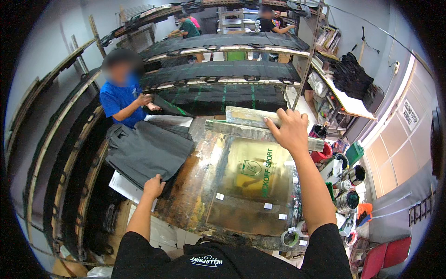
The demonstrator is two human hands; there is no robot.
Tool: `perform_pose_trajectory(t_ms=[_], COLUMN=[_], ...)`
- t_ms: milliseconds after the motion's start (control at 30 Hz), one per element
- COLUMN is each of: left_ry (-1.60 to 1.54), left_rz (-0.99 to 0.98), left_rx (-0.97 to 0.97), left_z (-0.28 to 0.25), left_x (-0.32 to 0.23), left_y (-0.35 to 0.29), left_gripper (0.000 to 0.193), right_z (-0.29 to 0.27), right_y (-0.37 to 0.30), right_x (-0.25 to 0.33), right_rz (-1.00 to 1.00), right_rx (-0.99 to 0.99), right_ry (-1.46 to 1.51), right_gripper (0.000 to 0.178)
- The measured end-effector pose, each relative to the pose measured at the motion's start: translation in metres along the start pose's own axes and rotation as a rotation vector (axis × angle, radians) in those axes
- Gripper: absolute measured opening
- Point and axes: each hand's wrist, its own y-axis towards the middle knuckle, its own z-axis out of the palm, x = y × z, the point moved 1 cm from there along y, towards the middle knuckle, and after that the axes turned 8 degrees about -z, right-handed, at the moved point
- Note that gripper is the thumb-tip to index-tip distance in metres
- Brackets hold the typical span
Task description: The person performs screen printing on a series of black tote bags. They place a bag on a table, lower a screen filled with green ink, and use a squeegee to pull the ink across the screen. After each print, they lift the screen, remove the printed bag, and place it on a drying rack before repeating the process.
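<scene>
My left hand (154,186) pinches the near edge of a dark grey fabric piece (148,146), which lies on a stack of similar pieces at the table's left. Over on the right, my right hand (290,129) is closed at the far side of a screen-printing frame (239,130), around the right end of a long squeegee (248,115) lying along it. Whether its fingers also grip the frame's bar is hidden. The frame's yellowish mesh (241,162) carries a green stencil design. The frame lies over a stained wooden table (186,200).
A co-worker in a blue shirt (121,100) stands at the far left, handling black fabric (169,106) with green print. Racks (223,69) of dark fabric rise ahead and left. Paint cans and tubs (346,200) crowd the right, near a red chair (385,258). Other people work farther back.
</scene>
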Motion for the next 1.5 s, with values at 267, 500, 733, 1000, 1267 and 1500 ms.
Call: perform_pose_trajectory(t_ms=[267,500,733,1000,1267,1500], left_ry=[-0.230,-0.285,-0.490,-0.121,-0.131,-0.394], left_rz=[-0.194,-0.205,-0.171,0.267,0.264,0.527], left_rx=[-0.049,0.049,-0.122,-0.127,0.232,0.460], left_z=[-0.016,-0.011,-0.013,-0.123,0.008,0.121], left_x=[0.006,0.016,0.033,-0.097,-0.302,-0.410], left_y=[-0.003,0.015,0.026,0.006,-0.051,-0.089], left_gripper=[0.046,0.042,0.033,0.033,0.032,0.049], right_z=[0.002,0.003,0.005,0.003,0.005,0.008], right_y=[-0.001,-0.005,-0.001,0.008,0.008,0.011], right_x=[-0.003,-0.004,-0.004,-0.011,-0.010,-0.011], right_rz=[0.010,0.030,0.038,0.029,0.055,0.051], right_rx=[0.035,0.023,0.065,0.065,0.098,0.085], right_ry=[-0.023,0.000,0.019,-0.058,-0.007,0.001], right_gripper=[0.052,0.048,0.055,0.057,0.057,0.056])
